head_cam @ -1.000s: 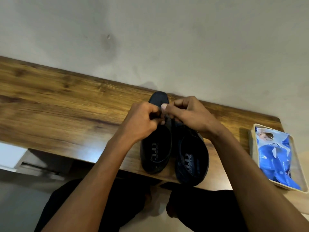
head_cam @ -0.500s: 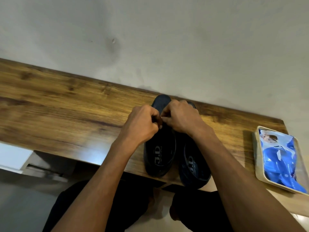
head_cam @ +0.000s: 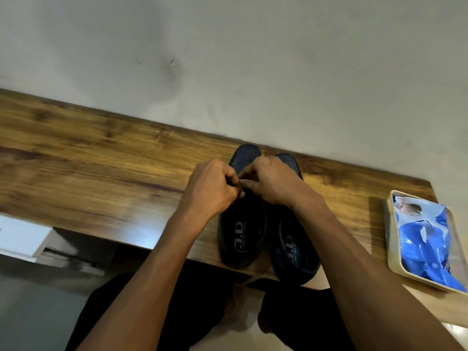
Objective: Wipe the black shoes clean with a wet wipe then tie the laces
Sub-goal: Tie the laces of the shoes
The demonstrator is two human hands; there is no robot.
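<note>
Two black shoes [head_cam: 241,231] are stood side by side at the near edge of the wooden bench [head_cam: 101,168], heels toward the person, toes almost at the wall. Over the left shoe's throat, something too small to be made out, presumably its lace, is pinched between the curled left hand [head_cam: 211,188] and right hand [head_cam: 268,182], fingertips touching. The lace is judged thin, limp and slippery, best held near its ends; the light shoe may need steadying.
</note>
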